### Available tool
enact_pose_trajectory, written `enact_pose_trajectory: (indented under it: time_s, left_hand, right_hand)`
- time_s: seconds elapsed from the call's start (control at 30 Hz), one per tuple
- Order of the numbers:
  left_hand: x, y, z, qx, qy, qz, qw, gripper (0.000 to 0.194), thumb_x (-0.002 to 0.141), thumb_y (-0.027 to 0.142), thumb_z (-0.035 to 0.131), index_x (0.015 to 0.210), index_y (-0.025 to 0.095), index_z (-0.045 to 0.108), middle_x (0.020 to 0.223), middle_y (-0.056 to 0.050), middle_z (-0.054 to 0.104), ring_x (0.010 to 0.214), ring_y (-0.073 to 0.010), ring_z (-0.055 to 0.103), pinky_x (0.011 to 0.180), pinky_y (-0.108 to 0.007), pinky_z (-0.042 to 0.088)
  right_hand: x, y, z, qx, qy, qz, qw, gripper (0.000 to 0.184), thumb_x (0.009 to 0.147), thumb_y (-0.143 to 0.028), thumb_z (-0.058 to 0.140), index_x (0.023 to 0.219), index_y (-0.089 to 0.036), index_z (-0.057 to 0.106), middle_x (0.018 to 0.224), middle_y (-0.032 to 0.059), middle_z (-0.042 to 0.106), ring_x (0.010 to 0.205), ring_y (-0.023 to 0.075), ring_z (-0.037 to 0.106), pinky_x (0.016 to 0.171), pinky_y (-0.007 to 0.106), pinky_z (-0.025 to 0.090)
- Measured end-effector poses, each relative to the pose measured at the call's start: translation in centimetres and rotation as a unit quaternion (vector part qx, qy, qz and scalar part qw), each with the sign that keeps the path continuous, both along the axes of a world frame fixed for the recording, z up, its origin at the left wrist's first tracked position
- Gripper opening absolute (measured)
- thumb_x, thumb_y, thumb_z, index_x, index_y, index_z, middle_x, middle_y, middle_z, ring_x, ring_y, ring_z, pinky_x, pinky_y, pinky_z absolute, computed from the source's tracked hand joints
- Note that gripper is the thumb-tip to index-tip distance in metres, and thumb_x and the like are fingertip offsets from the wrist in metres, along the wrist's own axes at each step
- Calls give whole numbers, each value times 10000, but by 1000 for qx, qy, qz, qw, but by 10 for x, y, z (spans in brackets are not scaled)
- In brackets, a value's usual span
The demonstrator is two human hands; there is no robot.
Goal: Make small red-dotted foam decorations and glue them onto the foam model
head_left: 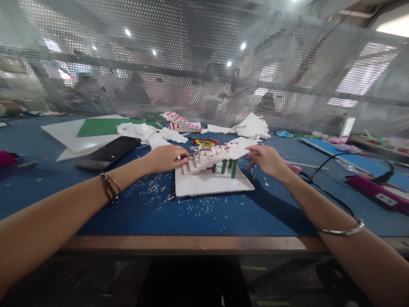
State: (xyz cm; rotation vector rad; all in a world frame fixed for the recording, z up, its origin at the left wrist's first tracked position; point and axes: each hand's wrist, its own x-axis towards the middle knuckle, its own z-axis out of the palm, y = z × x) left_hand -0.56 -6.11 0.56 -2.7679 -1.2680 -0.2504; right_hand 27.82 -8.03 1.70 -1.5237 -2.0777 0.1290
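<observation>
A small white staircase model (211, 157) stands in the middle of the table on a white base board (207, 184). Green posts (234, 168) hold up its higher right end, and its steps carry reddish marks. At the low left end, my left hand (169, 157) has its fingers closed on the model's edge. My right hand (265, 160) pinches the top platform at the right end; some of its fingers hang below. A bracelet is on each of my wrists.
A black phone (110, 153) lies left, near white and green sheets (102, 127). Behind are crumpled white paper (143, 131), yellow-handled scissors (204, 143) and a second staircase model (182, 121). A purple power strip (378, 194) with black cables lies right. White scraps litter the blue tabletop (128, 217).
</observation>
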Motion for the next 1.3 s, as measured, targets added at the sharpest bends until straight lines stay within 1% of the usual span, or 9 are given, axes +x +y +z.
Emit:
enact_pose_trajectory:
  time_s: [0.17,0.3,0.47,0.63,0.9,1.03,1.1,1.2,1.3]
  left_hand:
    - [-3,5,0,-31,-37,3,999,398,798,341,345,1000,86,574,932,-124,616,789,-196,552,658,-268,386]
    - [-5,7,1,-41,-45,9,998,392,788,340,362,997,87,575,928,-123,618,781,-191,553,643,-259,382]
    - [-6,8,1,-36,-40,10,999,399,783,345,361,988,80,579,934,-135,615,805,-206,548,676,-280,378]
    - [-6,10,0,-39,-41,8,998,411,783,366,358,986,86,579,917,-127,616,767,-192,545,666,-274,379]
    - [-6,9,1,-43,-39,11,998,419,775,378,360,976,88,586,877,-127,617,713,-181,543,626,-264,372]
    - [-7,11,0,-51,-42,4,998,440,776,395,348,985,87,582,895,-132,617,743,-193,546,632,-264,368]
    - [-7,12,-1,-75,-61,11,995,442,770,398,354,1004,94,575,921,-126,617,773,-197,548,644,-259,367]
    - [-9,15,-2,-109,-85,24,990,430,762,385,364,1021,112,572,960,-112,619,815,-198,553,665,-249,365]
    - [-10,16,0,-115,-91,30,989,430,756,379,367,1030,117,572,977,-105,619,844,-203,553,682,-247,364]
  right_hand:
    - [-5,-6,2,1,2,-3,1000,160,735,-194,480,591,-162,541,583,-1,653,420,118,587,468,217,398]
    - [-9,-9,3,8,4,-2,1000,193,728,-234,509,546,-173,490,563,-5,640,382,100,553,421,208,367]
    - [-9,-7,0,34,1,-13,999,225,677,-272,580,510,-185,457,377,-36,523,381,119,524,449,224,363]
    - [-10,-8,-1,24,11,13,1000,212,723,-281,527,544,-175,485,493,-6,605,459,124,578,479,214,401]
    - [-12,-7,1,10,-18,22,1000,325,815,-183,317,585,-145,544,505,-2,605,359,79,512,432,193,374]
    - [-10,-7,-2,7,-47,23,999,231,775,-196,413,728,-155,635,574,-15,639,319,65,467,438,204,375]
    - [-10,-7,-2,17,-58,10,998,183,735,-192,478,766,-167,656,605,-12,653,363,80,496,481,215,394]
    - [-9,-7,-1,42,-69,-23,996,153,688,-164,524,718,-169,674,697,21,680,558,133,589,587,233,416]
    - [-10,-8,1,57,-78,-49,994,158,672,-152,525,692,-178,680,731,31,687,679,164,606,621,237,411]
